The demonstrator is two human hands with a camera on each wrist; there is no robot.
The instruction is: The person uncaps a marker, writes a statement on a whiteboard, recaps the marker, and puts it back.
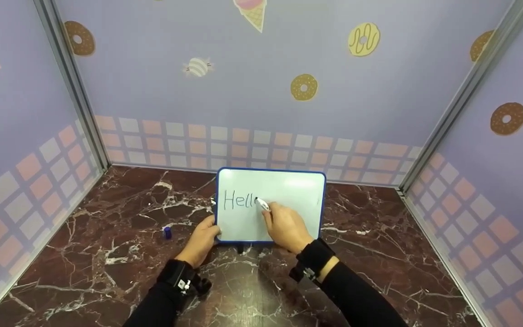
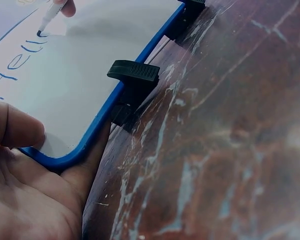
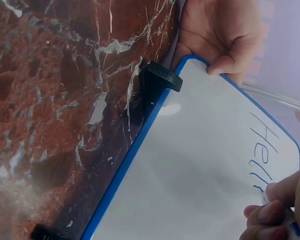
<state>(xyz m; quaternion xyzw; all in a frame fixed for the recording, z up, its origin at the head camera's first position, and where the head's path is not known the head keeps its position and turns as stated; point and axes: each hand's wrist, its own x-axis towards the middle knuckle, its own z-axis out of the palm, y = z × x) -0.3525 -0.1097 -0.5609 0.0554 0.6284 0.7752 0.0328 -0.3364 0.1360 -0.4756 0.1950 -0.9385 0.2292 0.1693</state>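
Note:
A small whiteboard (image 1: 243, 227) with a blue frame stands tilted on black clip feet (image 2: 135, 75). Blue letters reading "Hell" (image 1: 238, 200) run across its left half, with the start of another stroke after them. My left hand (image 1: 200, 240) grips the board's lower left corner, thumb on the front face and fingers behind, as the left wrist view shows. Between thumb and fingers my right hand (image 1: 288, 225) pinches a white marker (image 1: 263, 204). The marker's dark tip (image 2: 40, 33) touches the board right after the last letter.
A blue marker cap (image 1: 167, 232) lies on the dark red marbled table (image 1: 125, 268), left of my left hand. Lilac panels (image 1: 261, 91) with printed sweets and checks enclose the table at the back and both sides.

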